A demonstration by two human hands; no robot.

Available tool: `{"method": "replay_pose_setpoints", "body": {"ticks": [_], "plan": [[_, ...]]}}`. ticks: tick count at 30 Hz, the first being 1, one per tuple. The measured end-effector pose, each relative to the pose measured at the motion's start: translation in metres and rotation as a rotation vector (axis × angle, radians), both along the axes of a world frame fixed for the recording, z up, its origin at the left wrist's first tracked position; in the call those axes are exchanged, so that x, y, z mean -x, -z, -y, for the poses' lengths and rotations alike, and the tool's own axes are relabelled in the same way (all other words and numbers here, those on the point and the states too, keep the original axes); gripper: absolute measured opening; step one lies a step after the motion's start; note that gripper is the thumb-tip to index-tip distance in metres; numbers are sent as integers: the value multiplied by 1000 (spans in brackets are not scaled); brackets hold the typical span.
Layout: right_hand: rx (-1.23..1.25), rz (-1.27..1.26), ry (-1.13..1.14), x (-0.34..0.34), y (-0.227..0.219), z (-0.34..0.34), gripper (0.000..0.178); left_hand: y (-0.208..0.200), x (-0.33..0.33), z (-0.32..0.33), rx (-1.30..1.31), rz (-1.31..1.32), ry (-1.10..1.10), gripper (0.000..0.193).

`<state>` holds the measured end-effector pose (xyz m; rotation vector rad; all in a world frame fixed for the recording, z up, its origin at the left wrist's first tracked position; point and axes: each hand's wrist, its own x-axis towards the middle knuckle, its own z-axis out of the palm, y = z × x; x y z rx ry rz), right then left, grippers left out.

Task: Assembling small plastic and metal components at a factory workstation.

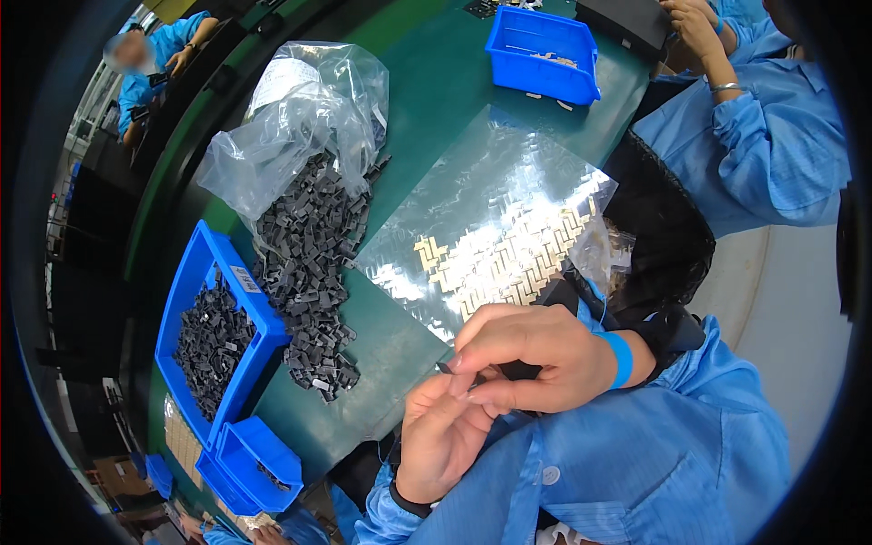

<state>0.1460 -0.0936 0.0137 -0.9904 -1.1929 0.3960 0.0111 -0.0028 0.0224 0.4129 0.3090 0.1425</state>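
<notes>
My left hand [443, 440] and my right hand [554, 359] meet in front of my chest, fingertips closed together. Between them they pinch a small black plastic part [443, 368], mostly hidden by the fingers. Just beyond my hands lies a clear plastic sheet [495, 150] bearing rows of small gold-coloured angled pieces [509, 268]. To the left, a heap of similar black plastic parts [313, 263] spills out of a clear plastic bag [318, 100] onto the green table [350, 422].
A large blue bin [259, 313] full of small dark parts stands at the left, with a smaller blue bin [263, 459] nearer me. Another blue bin [545, 45] sits at the far side. A co-worker's blue sleeve [763, 136] and a black bag [668, 222] are at right.
</notes>
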Motion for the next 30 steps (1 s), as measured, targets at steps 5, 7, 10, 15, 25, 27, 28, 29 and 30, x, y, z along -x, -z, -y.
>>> {"method": "replay_pose_setpoints", "body": {"ticks": [5,7,10,15,25,27,28,29,30], "plan": [[83,7,137,-2,3,0,32,-2,-1,6,-152,-119,-143,23],[109,-12,137,-2,5,0,33,1,-1,9,-179,-107,-186,25],[161,-246,22,0,9,2,38,7,-2,9,-331,-101,-229,29],[214,-382,-137,-5,9,5,48,3,-5,12,-825,-227,-321,34],[76,-580,5,8,10,2,18,10,3,5,-693,-124,-319,28],[102,-651,-69,10,9,4,13,10,1,6,-624,-134,-328,27],[127,-721,-141,11,9,6,7,10,0,7,-642,-159,-335,27],[132,-747,-157,13,9,6,6,9,-1,8,-661,-184,-342,27],[184,-710,-152,13,10,6,5,12,2,7,-691,-194,-335,28]]}}
